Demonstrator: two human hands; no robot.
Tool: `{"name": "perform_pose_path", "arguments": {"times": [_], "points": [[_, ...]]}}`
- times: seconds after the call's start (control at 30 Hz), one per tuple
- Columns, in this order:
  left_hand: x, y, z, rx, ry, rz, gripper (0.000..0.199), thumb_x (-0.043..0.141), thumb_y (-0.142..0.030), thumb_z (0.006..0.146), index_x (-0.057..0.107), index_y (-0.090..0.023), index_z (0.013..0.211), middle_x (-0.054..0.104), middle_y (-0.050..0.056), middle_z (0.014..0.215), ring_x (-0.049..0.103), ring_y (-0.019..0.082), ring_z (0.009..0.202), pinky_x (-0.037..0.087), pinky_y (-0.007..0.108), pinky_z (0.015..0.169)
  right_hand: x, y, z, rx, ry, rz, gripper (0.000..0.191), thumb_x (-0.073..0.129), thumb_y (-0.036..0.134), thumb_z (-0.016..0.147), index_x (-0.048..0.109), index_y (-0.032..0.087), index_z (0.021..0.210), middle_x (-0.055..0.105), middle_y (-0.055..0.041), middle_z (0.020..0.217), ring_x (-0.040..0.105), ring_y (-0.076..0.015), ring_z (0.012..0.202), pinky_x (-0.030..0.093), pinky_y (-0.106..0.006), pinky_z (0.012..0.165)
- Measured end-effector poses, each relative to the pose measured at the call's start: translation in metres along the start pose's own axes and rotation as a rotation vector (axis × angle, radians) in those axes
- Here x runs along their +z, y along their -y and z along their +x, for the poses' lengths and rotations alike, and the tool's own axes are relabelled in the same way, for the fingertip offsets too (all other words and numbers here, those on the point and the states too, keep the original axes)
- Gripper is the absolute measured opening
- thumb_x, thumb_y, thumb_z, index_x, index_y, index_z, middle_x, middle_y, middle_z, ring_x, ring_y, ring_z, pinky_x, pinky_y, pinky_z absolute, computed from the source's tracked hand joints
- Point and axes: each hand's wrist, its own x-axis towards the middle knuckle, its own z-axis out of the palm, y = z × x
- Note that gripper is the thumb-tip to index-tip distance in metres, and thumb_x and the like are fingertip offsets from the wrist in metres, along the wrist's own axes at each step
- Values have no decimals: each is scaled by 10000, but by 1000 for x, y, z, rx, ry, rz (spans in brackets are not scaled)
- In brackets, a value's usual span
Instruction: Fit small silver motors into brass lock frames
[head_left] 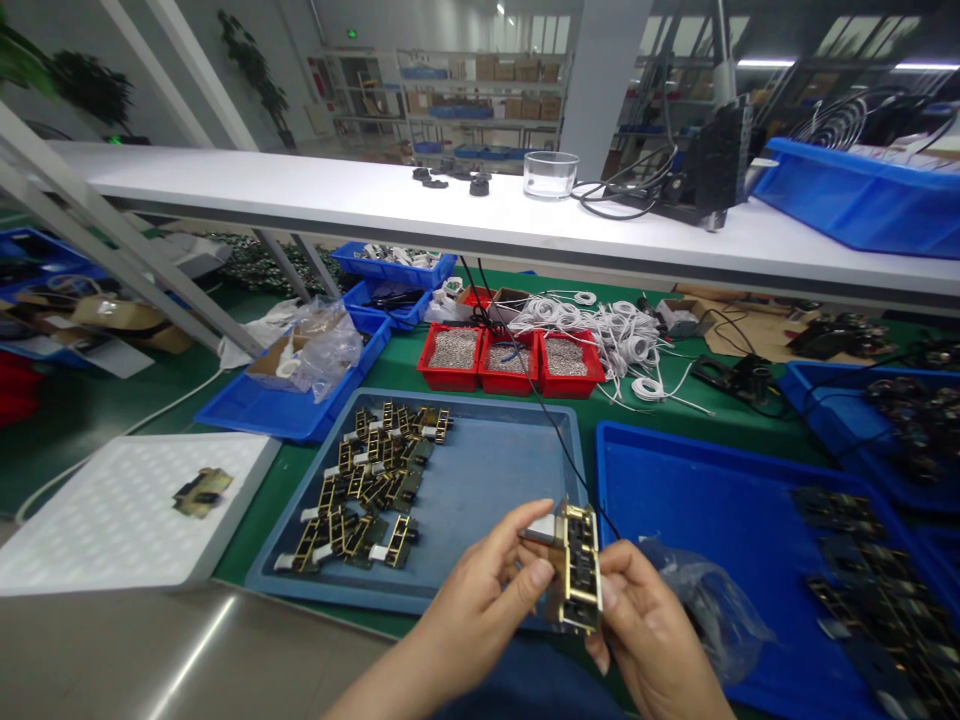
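A brass-and-black metal assembly [580, 570] is held upright between both hands, above the near right corner of the grey-blue tray [510, 480]. My left hand [487, 585] pinches its left side, by a light grey block that sticks out. On the right edge, the fingers of my right hand [649, 615] are closed round the assembly; some fingertips are hidden behind it. Several similar brass assemblies [360, 485] lie heaped in the left half of the grey-blue tray.
A blue tray [675, 450] on the right holds a clear plastic bag [716, 610] and more assemblies. Red bins [510, 382] of small metal parts stand behind, beside white cables [626, 335]. A white foam block [97, 510] lies left. A white shelf [337, 195] crosses above.
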Motion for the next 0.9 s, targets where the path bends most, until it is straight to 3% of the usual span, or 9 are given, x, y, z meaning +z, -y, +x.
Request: {"name": "perform_pose_path", "arguments": {"times": [0.5,0.9], "points": [[-2,-1,-1,49,-29,79,371,450,-412,910,434,-283,1257,554,12,853,535,145,748,448,288,723,3,-4,-2,-51,-12,-14,369,749,484,699,550,181,768,573,41,540,520,-77,472,386,-153,434],[-1,-4,1,41,-21,57,360,451,-410,911,440,-276,1244,535,-5,797,534,136,721,447,282,707,3,-4,-2,-12,-11,-23,395,743,501,702,520,180,762,572,44,528,509,-60,456,368,-137,439]]}}
